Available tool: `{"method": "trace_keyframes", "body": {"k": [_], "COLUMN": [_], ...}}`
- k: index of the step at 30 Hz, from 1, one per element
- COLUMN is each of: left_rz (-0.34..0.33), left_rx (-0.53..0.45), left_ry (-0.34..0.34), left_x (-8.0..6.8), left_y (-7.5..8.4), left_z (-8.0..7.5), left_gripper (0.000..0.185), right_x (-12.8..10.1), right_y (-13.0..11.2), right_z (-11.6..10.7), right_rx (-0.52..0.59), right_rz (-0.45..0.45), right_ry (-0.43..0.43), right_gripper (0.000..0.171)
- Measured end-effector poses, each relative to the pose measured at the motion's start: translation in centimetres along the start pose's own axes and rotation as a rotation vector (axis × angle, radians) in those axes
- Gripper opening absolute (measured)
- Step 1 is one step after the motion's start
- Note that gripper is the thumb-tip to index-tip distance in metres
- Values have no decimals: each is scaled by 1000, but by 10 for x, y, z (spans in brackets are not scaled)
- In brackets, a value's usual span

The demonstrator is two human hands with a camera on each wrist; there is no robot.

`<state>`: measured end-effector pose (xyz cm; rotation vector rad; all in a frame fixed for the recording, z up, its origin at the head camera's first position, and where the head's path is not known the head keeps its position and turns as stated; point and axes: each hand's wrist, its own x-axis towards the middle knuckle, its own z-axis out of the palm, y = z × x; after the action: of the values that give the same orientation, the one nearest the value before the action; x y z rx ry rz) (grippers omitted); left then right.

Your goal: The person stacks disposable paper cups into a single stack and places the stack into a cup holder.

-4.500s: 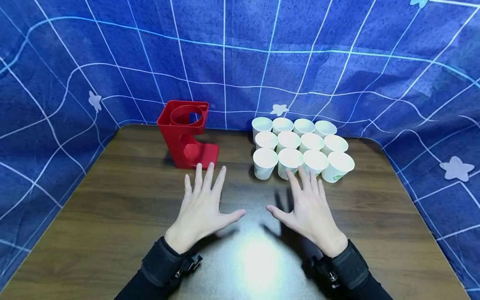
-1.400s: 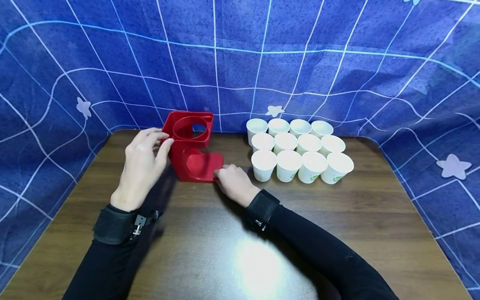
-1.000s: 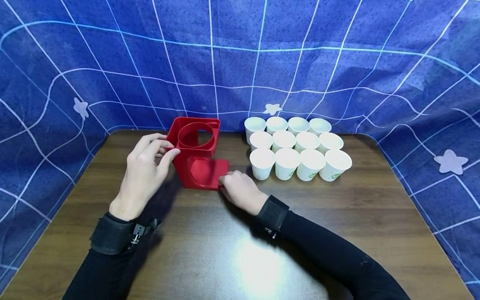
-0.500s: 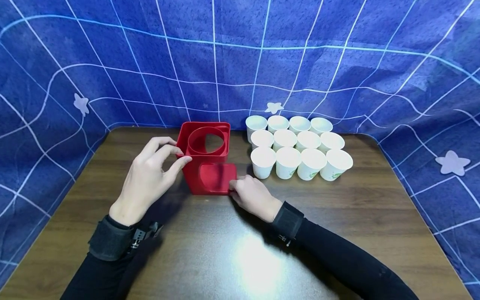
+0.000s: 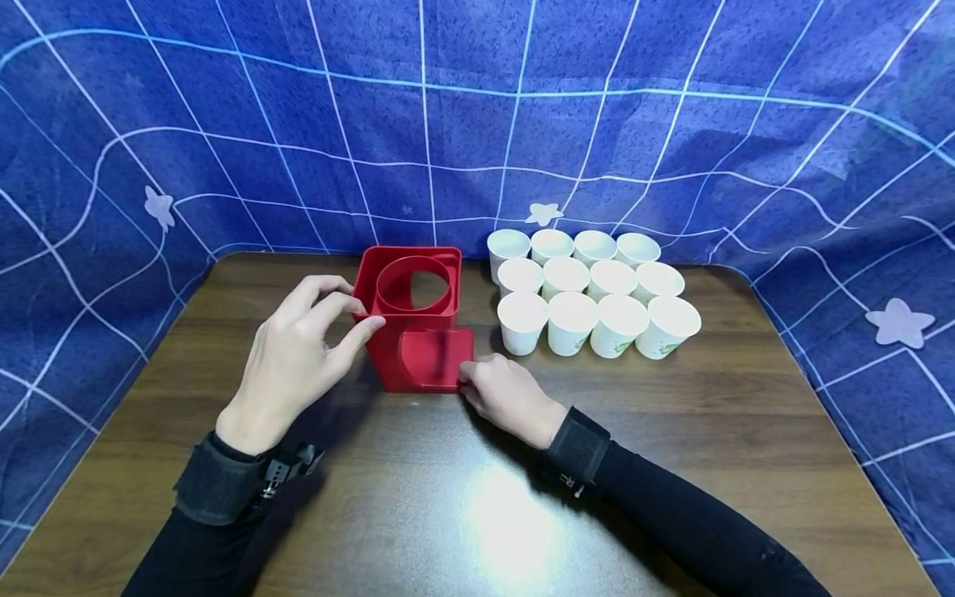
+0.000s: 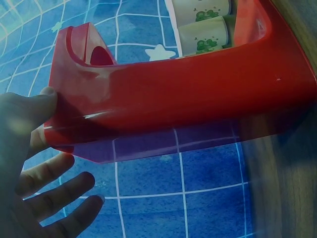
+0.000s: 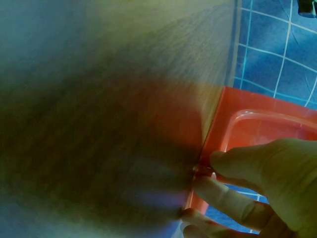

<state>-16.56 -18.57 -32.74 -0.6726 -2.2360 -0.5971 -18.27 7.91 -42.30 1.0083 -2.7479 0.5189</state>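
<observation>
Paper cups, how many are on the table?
12 paper cups stand in three rows of four on the table, right of the red holder. None seem hidden.

Two arms in black sleeves with dark wrist straps reach forward from the lower edge of the view. The left hand (image 5: pixel 294 361) is raised, back toward the camera, its thumb pointing right and its fingers bent forward with gaps between them. The right hand (image 5: pixel 507 396) sits lower and farther right, knuckles up, fingers curled in a pinch with the thumb at its far-left tip.
</observation>
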Motion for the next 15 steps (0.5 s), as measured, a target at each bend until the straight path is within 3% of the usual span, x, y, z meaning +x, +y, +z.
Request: {"method": "trace_keyframes", "body": {"k": [4,8,11,15], "left_rz": [-20,-38,-27,35], "left_rx": [13,25,0,-45], "left_ry": [-13,-8,42,111], "left_x": [-1,-1,1,5], "left_y": [1,6,17,40], "left_z": [-2,-6,-9,-17], "left_gripper": [32,46,49,51], "right_x": [-1,-9,-18,-32], "right_y": [0,0,-2,-7], "right_z": [0,-3,-11,-29], "right_rx": [-33,-82,-88,-78], "right_rz": [-14,-43,-59,-71], "right_ry": [9,83,140,178], "right_gripper": [12,9,6,17]}}
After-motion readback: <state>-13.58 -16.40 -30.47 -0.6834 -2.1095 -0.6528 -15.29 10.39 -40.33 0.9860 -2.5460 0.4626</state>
